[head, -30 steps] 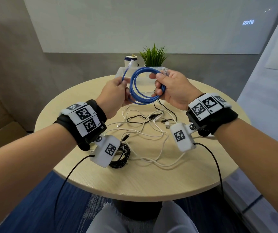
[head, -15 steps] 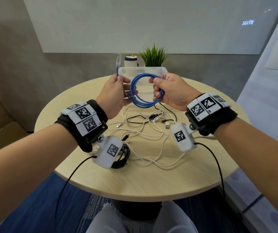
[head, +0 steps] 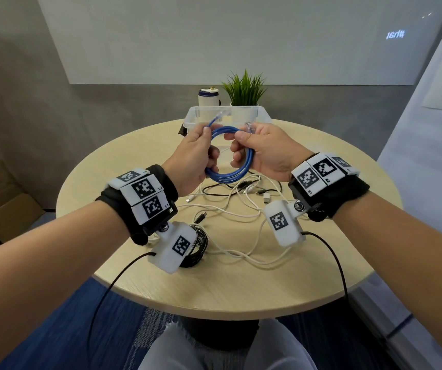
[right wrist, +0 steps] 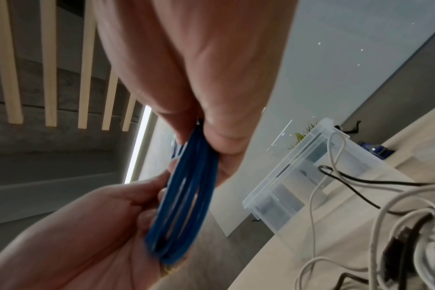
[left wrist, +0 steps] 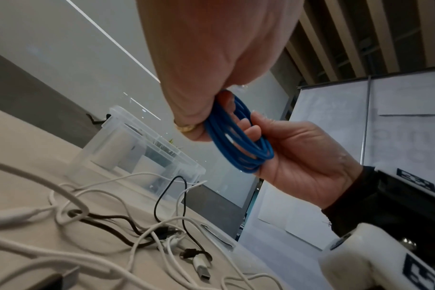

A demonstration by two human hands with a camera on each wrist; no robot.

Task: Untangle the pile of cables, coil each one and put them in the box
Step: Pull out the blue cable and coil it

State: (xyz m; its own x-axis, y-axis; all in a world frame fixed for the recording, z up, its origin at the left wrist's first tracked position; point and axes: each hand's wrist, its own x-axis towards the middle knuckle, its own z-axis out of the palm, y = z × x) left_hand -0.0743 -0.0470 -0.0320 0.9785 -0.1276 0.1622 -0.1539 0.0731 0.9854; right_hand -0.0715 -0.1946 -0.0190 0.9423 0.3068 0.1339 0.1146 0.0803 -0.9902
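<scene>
both the left hand (head: 192, 158) and right hand (head: 264, 150) grip the coiled blue ethernet cable (head: 230, 176), their fingers hiding much of its loops.

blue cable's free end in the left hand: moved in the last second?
Yes. The connector end has swung right, toward the right hand, across the clear box.
</scene>
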